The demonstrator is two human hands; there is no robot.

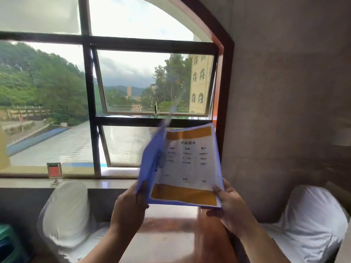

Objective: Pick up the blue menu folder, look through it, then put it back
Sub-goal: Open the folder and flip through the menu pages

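Holding the folder (pixel 150 164) up in front of the window (pixel 89 103), the person has it open in the air, well above the surface (pixel 171 234), so the inside page faces the eyes and catches the daylight. The left hand (pixel 129 205) pinches the lower edge of the blue cover, thumb in front and fingers behind; that cover stands swung out to the left, its top blurred, which suggests it is being turned. The right hand (pixel 231 207) pinches the lower right corner of the page (pixel 190 164), thumb lying on the sheet, steadying it at a slight tilt. Each grip sits at a bottom corner, probably so nothing covers the print.

Counted: one folder, one page showing, with two orange bands, one at its top and one at its bottom, and three short columns of text between them. Two hands, both on the folder. Two white cushions (pixel 66 211), one at each side of the surface. One small sign holder (pixel 54 172) stands on the sill.

The looking-through seems to be under way; putting the folder back is not yet done.
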